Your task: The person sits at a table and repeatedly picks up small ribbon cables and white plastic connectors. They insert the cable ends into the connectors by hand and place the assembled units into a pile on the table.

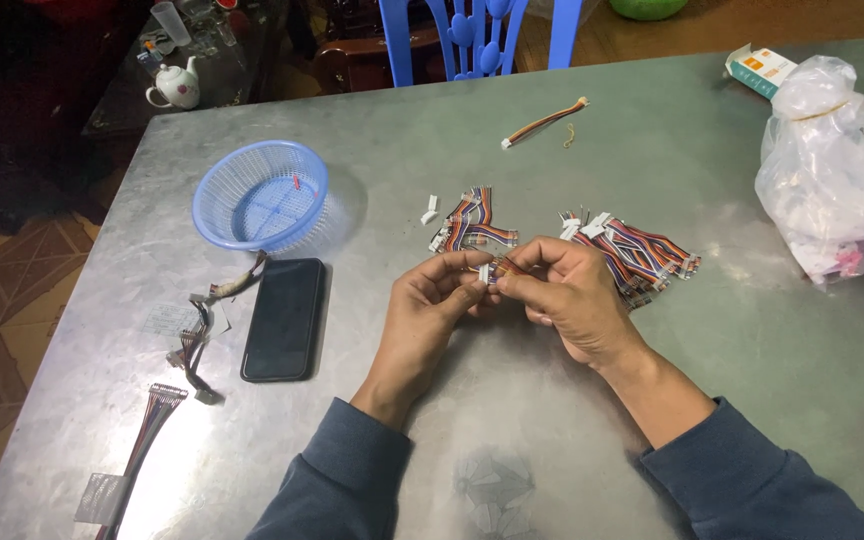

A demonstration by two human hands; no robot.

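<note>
My left hand [435,297] and my right hand [564,292] meet at the middle of the grey metal table [652,150]. Together they pinch a small white connector with short coloured wires [493,270] between thumbs and fingertips. Just beyond my hands lies a pile of multicoloured wire harnesses [473,225] with white plugs. A second, larger pile of harnesses [640,252] lies behind my right hand, partly hidden by it. A single harness [544,122] lies farther back.
A blue plastic basket [260,196] sits at the left, a black phone [284,318] face down beside it. More cables [195,345] lie near the left edge. A white plastic bag [825,175] and a small box [764,68] stand at the right. Blue chair [472,35] behind the table.
</note>
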